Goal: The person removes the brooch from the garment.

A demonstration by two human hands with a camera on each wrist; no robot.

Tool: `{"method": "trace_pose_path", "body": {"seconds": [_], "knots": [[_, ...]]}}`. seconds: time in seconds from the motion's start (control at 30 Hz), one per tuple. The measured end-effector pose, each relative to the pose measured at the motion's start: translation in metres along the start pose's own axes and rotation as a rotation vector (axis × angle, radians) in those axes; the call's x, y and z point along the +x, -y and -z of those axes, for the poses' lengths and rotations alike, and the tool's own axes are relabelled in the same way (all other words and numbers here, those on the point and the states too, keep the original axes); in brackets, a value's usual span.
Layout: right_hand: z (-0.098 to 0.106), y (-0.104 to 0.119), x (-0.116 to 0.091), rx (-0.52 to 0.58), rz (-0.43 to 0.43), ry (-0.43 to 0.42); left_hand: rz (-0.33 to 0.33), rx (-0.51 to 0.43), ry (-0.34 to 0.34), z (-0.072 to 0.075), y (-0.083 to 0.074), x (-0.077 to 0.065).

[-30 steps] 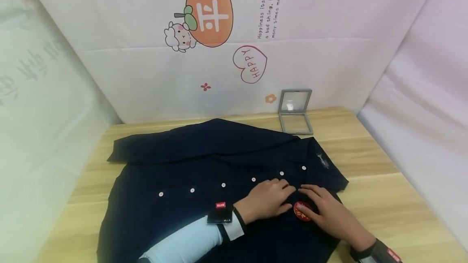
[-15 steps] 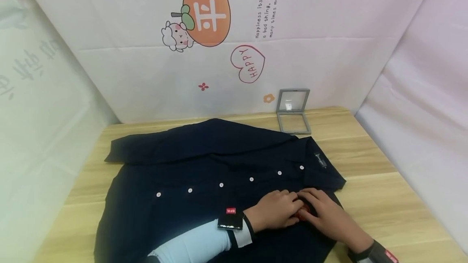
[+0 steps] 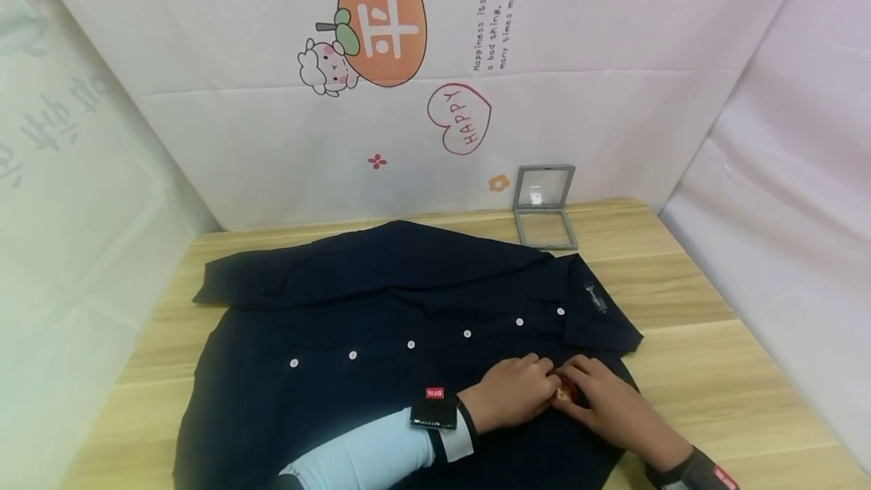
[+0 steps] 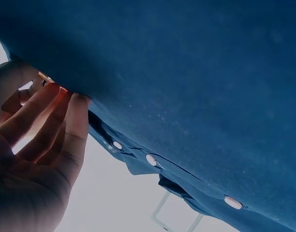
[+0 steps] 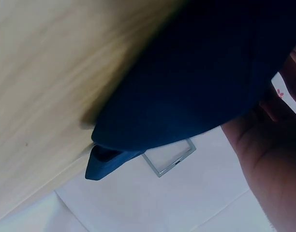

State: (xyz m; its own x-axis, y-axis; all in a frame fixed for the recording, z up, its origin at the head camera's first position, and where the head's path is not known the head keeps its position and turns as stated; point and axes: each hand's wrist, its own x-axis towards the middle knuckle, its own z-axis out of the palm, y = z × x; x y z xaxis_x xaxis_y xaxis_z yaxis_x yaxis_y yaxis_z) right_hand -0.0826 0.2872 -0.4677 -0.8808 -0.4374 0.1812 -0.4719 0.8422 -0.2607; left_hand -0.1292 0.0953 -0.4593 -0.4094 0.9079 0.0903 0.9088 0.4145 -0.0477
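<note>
A dark navy button-up shirt (image 3: 327, 407) lies spread on the table, its white buttons in a row. On its chest, close below the collar, is a small round red badge (image 3: 564, 393) with yellow marks, mostly covered by fingers. My left hand (image 3: 513, 393) pinches the badge's left side with bent fingers. From the right, my right hand (image 3: 609, 405) grips it between thumb and fingers. The left wrist view has the left hand (image 4: 46, 140) with its fingertips at a reddish edge low over the cloth. Only the right palm (image 5: 264, 154) shows well in the right wrist view.
An open grey-framed clear case (image 3: 546, 229) stands at the back of the wooden table (image 3: 708, 369), behind the collar. White printed cloth (image 3: 272, 150) hangs behind the table and at both sides. One shirt sleeve (image 3: 381, 259) lies along the back.
My left hand has moved right and slightly down to the badge, and its fingers have bent. The right fingers have closed in on it, covering more of the badge.
</note>
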Motion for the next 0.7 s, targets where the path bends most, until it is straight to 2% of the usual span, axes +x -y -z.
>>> {"method": "trace_pose_path", "body": {"seconds": [0.23, 0.43, 0.7], "knots": [[-0.0017, -0.0017, 0.0013, -0.018, 0.002, 0.003, 0.045, -0.015, 0.02, -0.0002, -0.0016, 0.0017], [0.0003, -0.0005, 0.0026, -0.014, 0.006, 0.019, 0.051, -0.007, 0.011, -0.0039, -0.0021, 0.0026], [0.0019, 0.0037, 0.0047, -0.045, -0.017, 0.062, 0.069, -0.003, 0.046, -0.0007, -0.0025, 0.002]]}}
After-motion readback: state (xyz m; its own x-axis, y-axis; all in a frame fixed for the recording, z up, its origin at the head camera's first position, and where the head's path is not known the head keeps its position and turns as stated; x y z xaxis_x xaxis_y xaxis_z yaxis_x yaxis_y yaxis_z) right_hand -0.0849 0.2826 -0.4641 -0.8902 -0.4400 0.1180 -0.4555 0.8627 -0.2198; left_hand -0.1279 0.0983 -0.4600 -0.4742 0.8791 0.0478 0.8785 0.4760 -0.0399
